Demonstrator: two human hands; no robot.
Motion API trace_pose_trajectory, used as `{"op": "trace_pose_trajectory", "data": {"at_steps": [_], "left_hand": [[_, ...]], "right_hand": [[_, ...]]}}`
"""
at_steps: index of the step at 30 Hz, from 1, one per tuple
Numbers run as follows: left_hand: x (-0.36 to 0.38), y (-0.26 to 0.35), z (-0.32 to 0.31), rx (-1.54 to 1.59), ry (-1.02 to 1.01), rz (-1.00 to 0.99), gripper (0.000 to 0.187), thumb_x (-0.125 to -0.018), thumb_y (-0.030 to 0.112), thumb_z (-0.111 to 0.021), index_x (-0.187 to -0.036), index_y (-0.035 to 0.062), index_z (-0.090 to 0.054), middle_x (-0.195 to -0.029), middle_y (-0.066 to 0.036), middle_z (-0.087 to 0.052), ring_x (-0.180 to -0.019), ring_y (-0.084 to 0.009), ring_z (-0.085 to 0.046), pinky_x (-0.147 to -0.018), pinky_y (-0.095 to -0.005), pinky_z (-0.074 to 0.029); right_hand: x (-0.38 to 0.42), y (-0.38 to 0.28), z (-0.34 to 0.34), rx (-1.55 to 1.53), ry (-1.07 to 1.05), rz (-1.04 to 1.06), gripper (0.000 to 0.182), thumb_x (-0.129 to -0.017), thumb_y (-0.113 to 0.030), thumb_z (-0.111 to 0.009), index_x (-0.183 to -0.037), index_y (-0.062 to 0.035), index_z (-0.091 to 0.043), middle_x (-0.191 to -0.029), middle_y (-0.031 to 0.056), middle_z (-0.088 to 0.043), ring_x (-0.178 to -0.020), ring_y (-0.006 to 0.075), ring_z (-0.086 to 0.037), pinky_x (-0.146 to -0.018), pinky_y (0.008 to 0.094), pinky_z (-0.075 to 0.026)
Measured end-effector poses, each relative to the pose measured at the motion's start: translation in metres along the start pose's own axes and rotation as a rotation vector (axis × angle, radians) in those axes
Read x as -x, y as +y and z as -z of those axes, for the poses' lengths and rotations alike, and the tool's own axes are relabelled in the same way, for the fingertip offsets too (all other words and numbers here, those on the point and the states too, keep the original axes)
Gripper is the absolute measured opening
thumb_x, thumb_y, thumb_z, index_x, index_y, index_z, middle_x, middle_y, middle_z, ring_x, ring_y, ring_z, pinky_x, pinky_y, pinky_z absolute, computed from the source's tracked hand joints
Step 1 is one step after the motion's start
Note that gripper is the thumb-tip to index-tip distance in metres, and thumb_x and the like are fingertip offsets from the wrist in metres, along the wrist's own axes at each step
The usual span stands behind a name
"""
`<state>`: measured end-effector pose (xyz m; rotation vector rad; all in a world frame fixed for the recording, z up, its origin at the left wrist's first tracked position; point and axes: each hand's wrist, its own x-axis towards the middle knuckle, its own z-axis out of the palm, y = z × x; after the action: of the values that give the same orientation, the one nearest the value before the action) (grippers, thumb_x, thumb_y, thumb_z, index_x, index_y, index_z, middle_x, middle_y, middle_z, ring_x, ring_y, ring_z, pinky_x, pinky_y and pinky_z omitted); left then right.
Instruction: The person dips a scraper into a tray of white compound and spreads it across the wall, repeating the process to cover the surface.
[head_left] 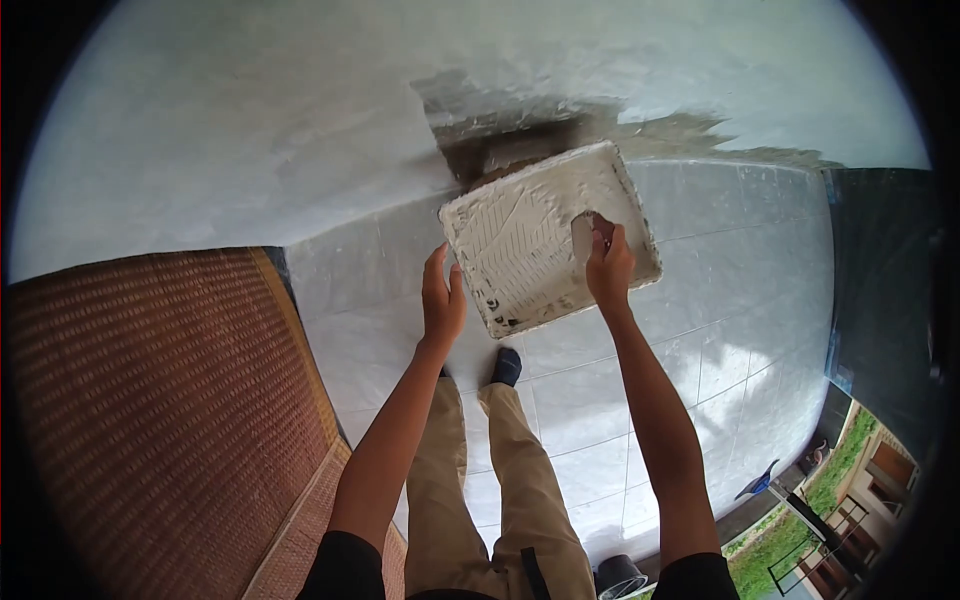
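A ridged paint tray [520, 235], coated in thick off-white paste, lies tilted in front of me near the wall. My right hand [609, 265] is closed over its right half, gripping a putty knife [582, 240] whose flat blade touches the paste. My left hand [443, 300] is just beside the tray's left edge, thumb and fingers apart, with nothing visible in it. Paste crusts the tray's rim, and dark spots show in its near corner.
Beyond the tray rises a pale wall [270, 130] with a rough grey patch [680, 130]. Grey tiles [580, 400] cover the floor. A woven brown mat [180, 390] fills the left side. A dark bucket [620, 577] stands at the bottom, and a dark panel [885, 270] at the right.
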<state>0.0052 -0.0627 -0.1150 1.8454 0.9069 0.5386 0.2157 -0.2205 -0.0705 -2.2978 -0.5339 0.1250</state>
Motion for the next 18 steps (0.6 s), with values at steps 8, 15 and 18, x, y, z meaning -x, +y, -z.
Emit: {"op": "trace_pose_trajectory", "data": {"at_steps": [8, 15, 18], "left_hand": [[0.008, -0.027, -0.021, 0.044, -0.026, 0.161, 0.047, -0.100, 0.020, -0.044, -0.141, -0.0005, -0.035, -0.137, -0.022, -0.044, -0.125, -0.0349, -0.046, -0.104, -0.0411, -0.037], [0.009, -0.038, -0.030, 0.054, -0.086, 0.211, 0.051, -0.100, 0.022, -0.043, -0.145, -0.0012, -0.031, -0.137, -0.023, -0.045, -0.125, -0.0349, -0.046, -0.105, -0.0417, -0.036], [0.009, -0.043, -0.033, 0.053, -0.074, 0.196, 0.050, -0.100, 0.019, -0.042, -0.145, -0.0006, -0.032, -0.133, -0.020, -0.049, -0.121, -0.0294, -0.049, -0.102, -0.0372, -0.038]], "right_hand": [[-0.018, 0.018, -0.028, 0.119, -0.053, 0.234, 0.012, -0.091, 0.000, -0.050, -0.103, 0.0000, -0.049, -0.099, 0.0206, -0.063, -0.091, 0.0403, -0.059, -0.074, 0.0486, -0.047], [-0.023, 0.020, -0.033, 0.226, -0.088, 0.285, 0.013, -0.091, -0.001, -0.050, -0.104, -0.0006, -0.050, -0.094, 0.0196, -0.061, -0.084, 0.0394, -0.057, -0.072, 0.0491, -0.046], [-0.021, 0.022, -0.035, 0.261, -0.114, 0.282, 0.014, -0.091, -0.002, -0.050, -0.105, -0.0001, -0.049, -0.093, 0.0210, -0.061, -0.082, 0.0398, -0.057, -0.071, 0.0488, -0.046]]}}
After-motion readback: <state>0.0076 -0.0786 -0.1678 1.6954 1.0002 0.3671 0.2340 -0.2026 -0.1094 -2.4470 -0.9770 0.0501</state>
